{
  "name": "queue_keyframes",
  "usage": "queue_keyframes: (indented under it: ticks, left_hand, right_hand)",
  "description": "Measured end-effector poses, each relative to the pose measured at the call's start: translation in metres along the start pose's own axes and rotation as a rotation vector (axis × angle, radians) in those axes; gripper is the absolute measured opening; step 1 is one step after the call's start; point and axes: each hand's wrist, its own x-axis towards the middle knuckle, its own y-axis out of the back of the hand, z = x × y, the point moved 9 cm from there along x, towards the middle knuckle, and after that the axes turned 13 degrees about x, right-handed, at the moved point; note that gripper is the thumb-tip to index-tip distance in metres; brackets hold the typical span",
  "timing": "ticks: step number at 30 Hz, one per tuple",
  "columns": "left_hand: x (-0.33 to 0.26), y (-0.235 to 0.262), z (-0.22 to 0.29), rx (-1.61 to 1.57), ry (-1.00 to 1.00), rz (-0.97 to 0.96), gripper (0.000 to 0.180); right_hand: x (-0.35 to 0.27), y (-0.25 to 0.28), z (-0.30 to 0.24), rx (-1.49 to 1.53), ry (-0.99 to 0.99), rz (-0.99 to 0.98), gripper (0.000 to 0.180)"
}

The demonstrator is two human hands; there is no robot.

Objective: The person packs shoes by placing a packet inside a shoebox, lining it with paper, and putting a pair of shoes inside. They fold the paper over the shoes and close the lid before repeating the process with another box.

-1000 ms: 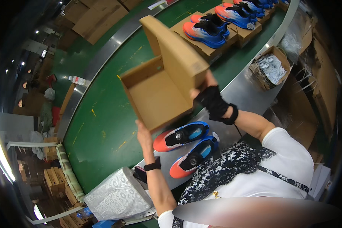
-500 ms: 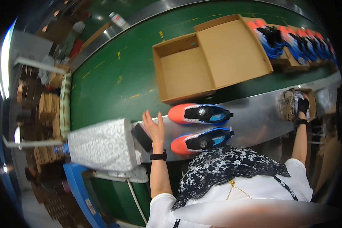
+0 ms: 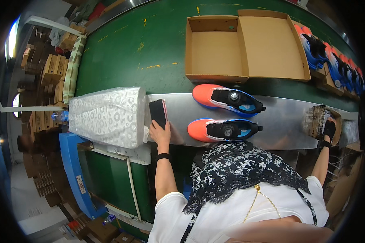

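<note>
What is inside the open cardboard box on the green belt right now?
The open cardboard box shows a bare brown floor, with one small dark round spot by its far wall. The near wall hides a strip of floor. Both orange-and-blue shoes lie outside it.

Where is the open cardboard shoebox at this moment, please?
In the head view the open cardboard shoebox lies on the green conveyor belt, upper centre, just beyond the orange-and-blue shoes on the metal shelf.
</note>
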Motion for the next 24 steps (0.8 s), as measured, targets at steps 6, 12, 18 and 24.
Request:
queue_keyframes:
  ticks: [6, 12, 18, 24]
  left_hand:
    - [0.02, 0.022, 0.004, -0.173, -0.099, 0.113, 0.061]
    - [0.093, 0.052, -0.075, -0.26, -0.117, 0.308, 0.041]
    - [0.122, 0.033, -0.123, 0.075, 0.085, 0.031, 0.044]
    - [0.135, 0.031, -0.127, 0.167, 0.041, 0.014, 0.038]
  right_hand:
    - [0.002, -0.023, -0.144, 0.688, -0.054, -0.015, 0.032]
    - [-0.074, -0.109, -0.419, 0.667, 0.414, -0.395, 0.03]
    - [-0.214, -0.203, -0.543, 0.358, 0.883, -0.817, 0.054]
    - [-0.245, -0.243, -0.545, 0.273, 0.844, -1.128, 0.035]
